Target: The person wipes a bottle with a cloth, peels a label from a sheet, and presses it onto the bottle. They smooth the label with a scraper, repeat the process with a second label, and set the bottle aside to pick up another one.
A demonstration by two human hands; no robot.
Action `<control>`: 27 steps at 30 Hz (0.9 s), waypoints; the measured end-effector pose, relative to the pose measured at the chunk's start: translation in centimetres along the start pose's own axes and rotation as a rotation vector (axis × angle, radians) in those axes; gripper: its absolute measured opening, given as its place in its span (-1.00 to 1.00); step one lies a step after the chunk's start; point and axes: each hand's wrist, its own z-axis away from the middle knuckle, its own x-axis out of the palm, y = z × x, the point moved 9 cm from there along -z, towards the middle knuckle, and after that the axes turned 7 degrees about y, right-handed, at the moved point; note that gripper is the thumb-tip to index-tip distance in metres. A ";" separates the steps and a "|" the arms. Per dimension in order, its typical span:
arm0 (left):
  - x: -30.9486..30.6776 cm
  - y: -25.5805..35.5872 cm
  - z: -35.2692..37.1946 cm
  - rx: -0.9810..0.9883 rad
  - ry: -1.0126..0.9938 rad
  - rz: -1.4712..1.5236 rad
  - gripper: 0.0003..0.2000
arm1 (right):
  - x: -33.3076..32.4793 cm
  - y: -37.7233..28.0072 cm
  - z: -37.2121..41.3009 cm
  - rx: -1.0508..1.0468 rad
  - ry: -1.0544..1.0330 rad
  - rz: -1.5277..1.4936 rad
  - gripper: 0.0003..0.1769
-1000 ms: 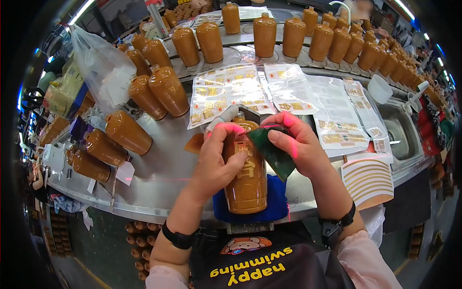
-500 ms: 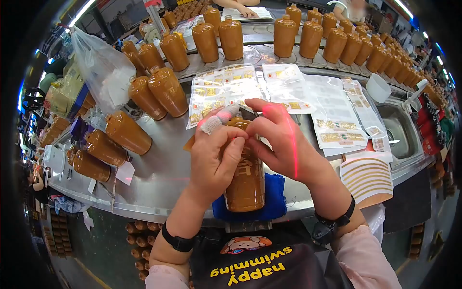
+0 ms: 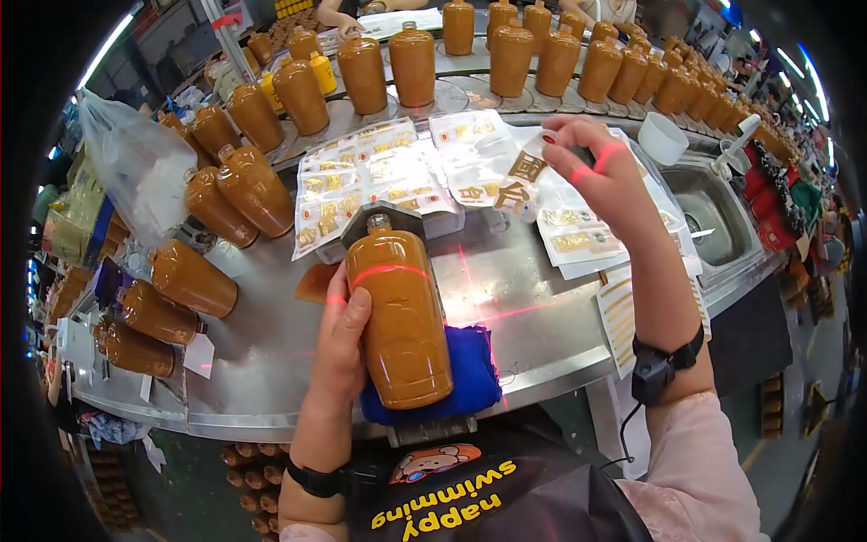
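A glossy brown bottle (image 3: pixel 402 316) leans on a folded blue cloth (image 3: pixel 474 366) at the table's near edge. My left hand (image 3: pixel 341 334) is wrapped round its left side. The bottle's neck lies against a dark angular holder (image 3: pixel 384 215). Higher up and to the right, my right hand (image 3: pixel 601 176) pinches a clear sticker sheet (image 3: pixel 524 181) with gold characters between thumb and fingers. That sheet hangs over other sticker sheets (image 3: pixel 402 172) laid out on the table. Red laser lines cross the bottle and the tabletop.
Several brown bottles (image 3: pixel 257 190) stand at the left, and more (image 3: pixel 510 59) line the conveyor behind. A white plastic cup (image 3: pixel 662 138) stands near a metal sink (image 3: pixel 713 212) on the right. A plastic bag (image 3: pixel 135 172) hangs at left. A person's hand (image 3: pixel 348 25) rests beyond the conveyor.
My right hand has left the bottle's neck and moved up and right, now with the clear sticker sheet. My left hand has shifted down to the bottle's side. The bottle's gold lettering no longer shows.
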 end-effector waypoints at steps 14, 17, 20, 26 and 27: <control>-1.0 -0.6 -0.3 0.055 0.001 -0.057 -0.16 | 24.3 12.7 -10.8 -0.079 -0.469 0.711 -0.71; -1.2 -0.8 -0.4 0.040 -0.012 -0.049 -0.14 | 23.5 10.3 -10.7 -0.182 -0.424 0.673 -0.72; -0.8 -0.6 -0.5 0.026 -0.036 -0.019 -0.16 | 19.7 4.5 -9.3 -0.379 -0.335 0.518 -0.80; -0.4 -0.1 -0.5 0.066 -0.068 0.046 -0.25 | 10.2 -9.0 -3.5 -0.394 -0.396 0.104 -0.86; -0.6 -0.2 -0.7 0.072 -0.065 0.067 -0.25 | 9.1 -10.7 -2.8 -0.402 -0.421 0.028 -0.85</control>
